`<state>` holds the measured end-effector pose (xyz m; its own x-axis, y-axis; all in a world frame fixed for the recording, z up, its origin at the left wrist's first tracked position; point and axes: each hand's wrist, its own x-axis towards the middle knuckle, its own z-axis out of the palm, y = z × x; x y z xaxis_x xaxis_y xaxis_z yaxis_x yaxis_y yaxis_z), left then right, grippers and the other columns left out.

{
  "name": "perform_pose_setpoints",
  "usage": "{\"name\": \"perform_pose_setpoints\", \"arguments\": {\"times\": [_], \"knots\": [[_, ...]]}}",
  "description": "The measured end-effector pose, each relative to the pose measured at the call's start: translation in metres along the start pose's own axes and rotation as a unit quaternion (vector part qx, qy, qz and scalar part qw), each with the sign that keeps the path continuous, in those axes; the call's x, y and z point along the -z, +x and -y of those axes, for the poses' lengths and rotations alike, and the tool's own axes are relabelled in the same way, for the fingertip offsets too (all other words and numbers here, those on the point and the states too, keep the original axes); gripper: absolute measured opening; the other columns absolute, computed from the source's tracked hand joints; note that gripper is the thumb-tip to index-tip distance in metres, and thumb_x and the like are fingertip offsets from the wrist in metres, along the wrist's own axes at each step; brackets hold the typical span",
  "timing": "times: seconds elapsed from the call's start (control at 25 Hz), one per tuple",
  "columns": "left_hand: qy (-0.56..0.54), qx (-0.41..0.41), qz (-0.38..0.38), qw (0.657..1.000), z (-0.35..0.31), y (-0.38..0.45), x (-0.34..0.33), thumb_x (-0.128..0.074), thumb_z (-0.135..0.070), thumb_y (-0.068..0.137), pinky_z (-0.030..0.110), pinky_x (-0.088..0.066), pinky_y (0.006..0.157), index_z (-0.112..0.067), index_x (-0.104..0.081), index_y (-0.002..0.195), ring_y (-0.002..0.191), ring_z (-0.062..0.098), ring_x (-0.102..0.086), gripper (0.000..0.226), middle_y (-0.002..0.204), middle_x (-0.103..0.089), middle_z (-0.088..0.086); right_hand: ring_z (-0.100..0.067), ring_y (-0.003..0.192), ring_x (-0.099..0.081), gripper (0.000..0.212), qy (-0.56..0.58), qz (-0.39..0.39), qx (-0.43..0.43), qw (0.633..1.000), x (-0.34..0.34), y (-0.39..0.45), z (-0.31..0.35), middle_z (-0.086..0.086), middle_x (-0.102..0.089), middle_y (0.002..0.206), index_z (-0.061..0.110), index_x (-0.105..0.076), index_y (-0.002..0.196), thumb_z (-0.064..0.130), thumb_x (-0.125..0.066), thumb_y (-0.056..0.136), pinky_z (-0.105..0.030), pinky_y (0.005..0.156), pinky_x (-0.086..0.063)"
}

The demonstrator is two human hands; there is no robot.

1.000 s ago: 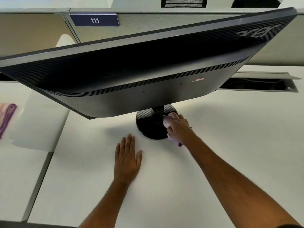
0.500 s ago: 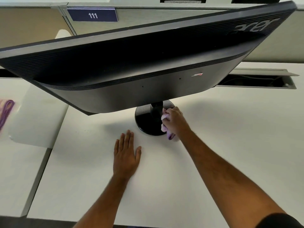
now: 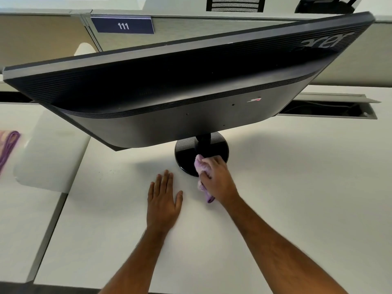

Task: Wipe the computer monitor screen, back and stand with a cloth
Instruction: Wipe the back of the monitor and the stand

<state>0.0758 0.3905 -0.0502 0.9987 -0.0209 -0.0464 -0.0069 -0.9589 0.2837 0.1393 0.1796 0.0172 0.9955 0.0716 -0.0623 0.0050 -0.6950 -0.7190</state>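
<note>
A black monitor stands on the white desk with its back towards me, tilted across the view. Its round black stand base sits under the lower edge, with the short neck rising from it. My right hand grips a bunched lilac cloth and presses it on the front right part of the base. My left hand lies flat on the desk just in front of the base, fingers straight. The screen side is hidden.
An open cable tray is set into the desk at the right behind the monitor. A purple cord lies at the far left. Partition panels with a "111" sign stand behind. A desk seam runs at left.
My right hand has slid the cloth from beside the stand's neck down onto the front of the base. My left hand has stayed flat on the desk.
</note>
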Motion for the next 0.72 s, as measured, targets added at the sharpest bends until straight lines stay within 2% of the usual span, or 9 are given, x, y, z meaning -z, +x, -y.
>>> {"name": "perform_pose_setpoints", "arguments": {"times": [0.16, 0.2, 0.28, 0.36, 0.44, 0.52, 0.64, 0.72], "knots": [[-0.003, -0.003, -0.003, 1.0, -0.001, -0.001, -0.001, -0.029, -0.053, 0.105, 0.04, -0.006, 0.132, -0.017, -0.018, 0.167, 0.162, 0.017, -0.003, 0.073, 0.175, -0.01, -0.001, -0.027, 0.108, -0.057, 0.028, 0.0, -0.095, -0.084, 0.992, 0.034, 0.015, -0.027, -0.006, -0.053, 0.114, 0.015, -0.059, 0.12, 0.016, -0.062, 0.092, -0.029, 0.087, -0.046], [-0.003, -0.004, -0.007, 1.0, -0.001, -0.001, -0.001, -0.029, -0.053, 0.105, 0.039, -0.006, 0.132, -0.017, -0.018, 0.167, 0.162, 0.018, -0.004, 0.073, 0.175, -0.011, -0.001, -0.026, 0.106, -0.057, 0.028, 0.009, -0.124, -0.094, 0.988, 0.045, 0.019, -0.029, -0.004, -0.052, 0.112, 0.014, -0.059, 0.119, 0.014, -0.063, 0.091, -0.03, 0.086, -0.048], [-0.008, -0.003, -0.007, 1.0, -0.001, 0.0, 0.0, -0.03, -0.053, 0.105, 0.038, -0.004, 0.132, -0.017, -0.019, 0.167, 0.162, 0.018, -0.005, 0.073, 0.175, -0.012, -0.001, -0.017, 0.107, -0.056, 0.032, 0.04, -0.141, -0.02, 0.989, 0.06, 0.016, -0.023, 0.001, -0.051, 0.115, 0.018, -0.059, 0.123, 0.015, -0.065, 0.092, -0.03, 0.091, -0.052], [-0.009, -0.002, -0.005, 1.0, -0.002, 0.0, 0.001, -0.03, -0.053, 0.105, 0.038, -0.004, 0.132, -0.017, -0.019, 0.167, 0.162, 0.017, -0.004, 0.073, 0.175, -0.012, -0.001, -0.013, 0.114, -0.056, 0.038, 0.075, -0.123, 0.079, 0.986, 0.062, 0.009, -0.007, 0.0, -0.055, 0.124, 0.019, -0.06, 0.13, 0.017, -0.066, 0.093, -0.019, 0.098, -0.049], [-0.008, 0.0, -0.005, 1.0, -0.002, -0.001, 0.001, -0.031, -0.054, 0.105, 0.038, -0.004, 0.132, -0.018, -0.018, 0.167, 0.162, 0.017, -0.003, 0.073, 0.175, -0.011, -0.002, -0.012, 0.118, -0.056, 0.04, 0.09, -0.135, 0.095, 0.982, 0.052, 0.009, 0.011, -0.002, -0.056, 0.13, 0.017, -0.061, 0.136, 0.018, -0.065, 0.096, -0.018, 0.101, -0.048], [-0.008, -0.001, -0.001, 1.0, -0.002, 0.0, 0.001, -0.03, -0.055, 0.106, 0.037, -0.003, 0.132, -0.019, -0.016, 0.168, 0.162, 0.016, -0.001, 0.073, 0.175, -0.009, -0.002, -0.015, 0.119, -0.055, 0.04, 0.096, -0.161, 0.063, 0.98, 0.044, 0.016, 0.027, -0.002, -0.054, 0.131, 0.017, -0.062, 0.138, 0.018, -0.063, 0.098, -0.027, 0.103, -0.05], [-0.002, 0.001, 0.005, 1.0, -0.001, 0.001, 0.0, -0.028, -0.056, 0.106, 0.038, -0.002, 0.132, -0.019, -0.013, 0.168, 0.162, 0.016, 0.001, 0.074, 0.175, -0.007, -0.002, -0.018, 0.119, -0.052, 0.038, 0.038, -0.13, 0.035, 0.99, 0.038, 0.024, 0.048, -0.004, -0.05, 0.131, 0.019, -0.062, 0.139, 0.021, -0.057, 0.101, -0.034, 0.104, -0.05], [-0.002, 0.0, 0.004, 1.0, -0.001, 0.0, -0.001, -0.029, -0.055, 0.106, 0.039, -0.004, 0.132, -0.018, -0.015, 0.168, 0.162, 0.018, -0.002, 0.074, 0.175, -0.009, -0.001, -0.018, 0.12, -0.05, 0.04, 0.002, -0.041, 0.066, 0.997, 0.033, 0.021, 0.059, -0.004, -0.048, 0.133, 0.022, -0.06, 0.141, 0.024, -0.055, 0.102, -0.036, 0.106, -0.049]]}}
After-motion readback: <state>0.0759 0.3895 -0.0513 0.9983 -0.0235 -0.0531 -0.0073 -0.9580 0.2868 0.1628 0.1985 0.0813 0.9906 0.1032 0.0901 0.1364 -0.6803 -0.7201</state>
